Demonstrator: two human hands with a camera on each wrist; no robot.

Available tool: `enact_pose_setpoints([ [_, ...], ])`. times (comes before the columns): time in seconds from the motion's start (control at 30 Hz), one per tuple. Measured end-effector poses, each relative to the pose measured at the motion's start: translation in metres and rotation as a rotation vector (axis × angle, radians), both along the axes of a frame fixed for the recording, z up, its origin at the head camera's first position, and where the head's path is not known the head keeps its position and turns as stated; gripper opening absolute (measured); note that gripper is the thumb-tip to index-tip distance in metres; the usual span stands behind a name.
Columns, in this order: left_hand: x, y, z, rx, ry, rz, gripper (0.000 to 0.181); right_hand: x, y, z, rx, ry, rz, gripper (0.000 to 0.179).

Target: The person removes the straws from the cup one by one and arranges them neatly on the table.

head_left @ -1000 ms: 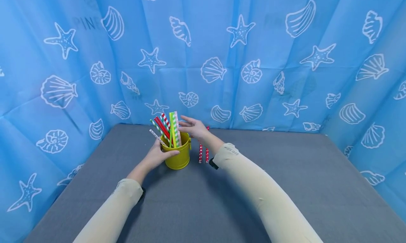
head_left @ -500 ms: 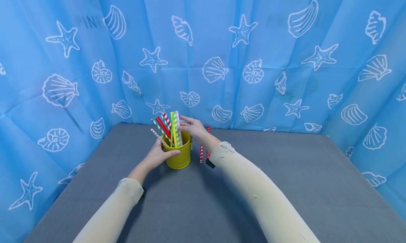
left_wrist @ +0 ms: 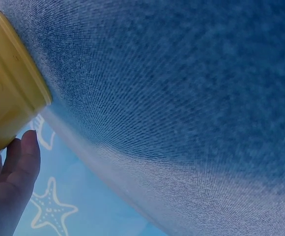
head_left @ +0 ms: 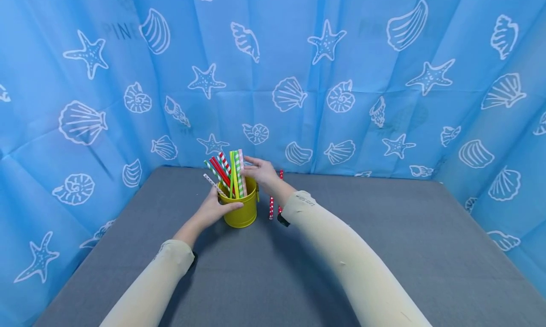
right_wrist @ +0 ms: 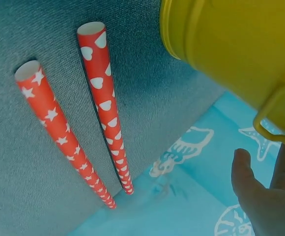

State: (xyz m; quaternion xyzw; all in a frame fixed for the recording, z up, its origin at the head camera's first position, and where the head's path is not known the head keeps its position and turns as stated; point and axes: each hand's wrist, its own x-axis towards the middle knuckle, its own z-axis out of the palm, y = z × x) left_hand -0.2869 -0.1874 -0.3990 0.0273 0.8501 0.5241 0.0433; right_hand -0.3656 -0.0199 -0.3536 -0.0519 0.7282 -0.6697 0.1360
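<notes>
My left hand (head_left: 212,207) holds the yellow bucket (head_left: 240,215) from its left side, thumb across the front. Its far fingers are hidden in the head view; the left wrist view shows fingertips (left_wrist: 30,142) against the yellow wall. Several paper straws (head_left: 224,168), plain and striped in red, green, yellow and pale pink, stand fanned out in the bucket. My right hand (head_left: 261,172) is at the bucket's right rim, fingers extended and apart beside the pale pink straw (head_left: 241,173). Whether they touch it is hard to see.
Right of the bucket, two red paper straws lie side by side on the grey cloth-covered table (head_left: 384,251): one with white stars (right_wrist: 64,132), one with white hearts (right_wrist: 105,103). A blue shell-print curtain (head_left: 281,57) surrounds the table's back and sides. The bucket has a side handle (right_wrist: 268,123).
The pale pink straw has shifted slightly right, towards the right hand's fingers. Both hands stay nearly in place; the whole head view has drifted a little.
</notes>
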Motion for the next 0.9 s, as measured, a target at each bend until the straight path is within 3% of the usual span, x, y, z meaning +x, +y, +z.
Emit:
enact_pose_setpoints([
  [0.33,0.001,0.0,0.001,0.001,0.008,-0.003,0.104,0.006,0.017,0.015,-0.031,0.077,-0.03,0.055],
  [0.6,-0.001,0.0,0.003,-0.026,-0.009,0.0,0.101,0.01,0.029,0.03,-0.195,0.14,-0.097,0.057],
  [0.77,-0.003,0.0,0.006,-0.018,0.016,-0.024,0.097,0.009,0.035,0.038,-0.313,0.187,-0.143,0.058],
  [0.9,-0.004,0.001,0.007,-0.017,0.018,0.002,0.107,0.009,0.04,0.047,-0.376,0.242,-0.176,0.058],
])
